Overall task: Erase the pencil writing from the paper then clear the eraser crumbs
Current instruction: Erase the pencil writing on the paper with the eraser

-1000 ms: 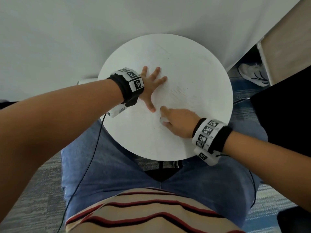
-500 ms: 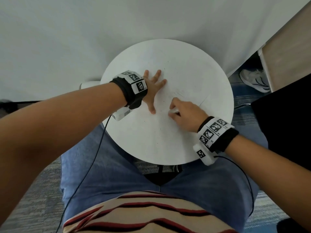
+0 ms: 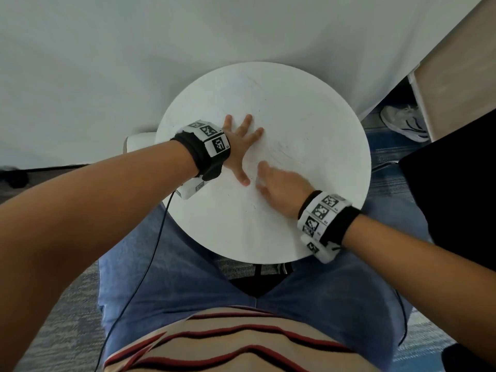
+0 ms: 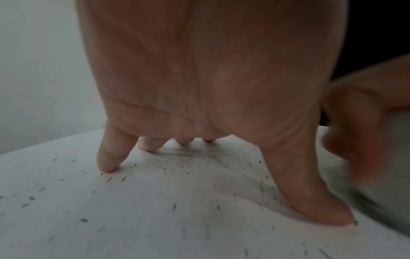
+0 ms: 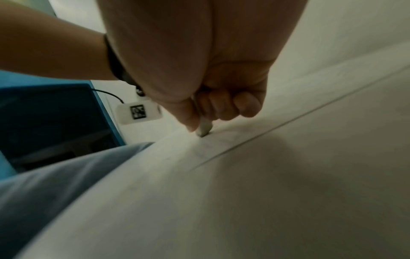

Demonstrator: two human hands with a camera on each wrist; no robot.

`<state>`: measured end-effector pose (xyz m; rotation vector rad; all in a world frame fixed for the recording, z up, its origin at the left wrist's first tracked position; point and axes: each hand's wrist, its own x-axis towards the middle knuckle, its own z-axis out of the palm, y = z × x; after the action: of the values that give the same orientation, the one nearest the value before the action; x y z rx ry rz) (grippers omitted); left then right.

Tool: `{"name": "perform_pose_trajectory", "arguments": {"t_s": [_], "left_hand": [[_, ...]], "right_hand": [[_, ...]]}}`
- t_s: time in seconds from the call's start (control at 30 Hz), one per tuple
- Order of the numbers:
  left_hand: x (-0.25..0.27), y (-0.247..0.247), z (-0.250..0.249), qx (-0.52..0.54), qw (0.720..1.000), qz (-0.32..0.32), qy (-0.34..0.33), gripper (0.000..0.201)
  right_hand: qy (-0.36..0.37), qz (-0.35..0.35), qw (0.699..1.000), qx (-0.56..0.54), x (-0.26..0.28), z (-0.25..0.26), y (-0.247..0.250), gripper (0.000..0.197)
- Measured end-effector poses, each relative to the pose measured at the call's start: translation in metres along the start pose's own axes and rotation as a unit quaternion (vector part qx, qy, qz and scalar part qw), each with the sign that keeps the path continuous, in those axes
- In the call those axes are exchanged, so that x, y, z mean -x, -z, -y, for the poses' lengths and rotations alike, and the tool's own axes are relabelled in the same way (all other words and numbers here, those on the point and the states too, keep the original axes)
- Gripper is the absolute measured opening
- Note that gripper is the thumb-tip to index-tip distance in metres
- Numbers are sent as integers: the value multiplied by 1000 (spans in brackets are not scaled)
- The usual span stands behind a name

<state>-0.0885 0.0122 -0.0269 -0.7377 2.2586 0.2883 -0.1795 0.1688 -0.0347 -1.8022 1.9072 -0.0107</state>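
Eraser crumbs (image 4: 124,178) speckle the paper (image 4: 155,219) around the left hand (image 3: 239,146).

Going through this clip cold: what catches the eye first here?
The left hand lies spread flat on the paper on the round white table. Beside it the right hand pinches a small white eraser with its tip on the sheet. Dark eraser crumbs lie scattered under the left palm.
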Motion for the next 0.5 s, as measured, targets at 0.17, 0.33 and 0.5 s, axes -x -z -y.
{"name": "perform_pose_trajectory", "arguments": {"t_s": [0.17, 0.33, 0.5], "left_hand": [[3, 2, -2, -7, 1000, -3, 1, 143], [0, 1, -2, 0, 1000, -8, -2, 143], [2, 0, -1, -9, 1000, -8, 2, 144]], "right_hand": [[-20, 32, 998, -54, -7, -15, 11, 23], [-11, -3, 999, 37, 1, -3, 1, 24], [14, 48, 999, -19, -3, 0, -2, 24]]}}
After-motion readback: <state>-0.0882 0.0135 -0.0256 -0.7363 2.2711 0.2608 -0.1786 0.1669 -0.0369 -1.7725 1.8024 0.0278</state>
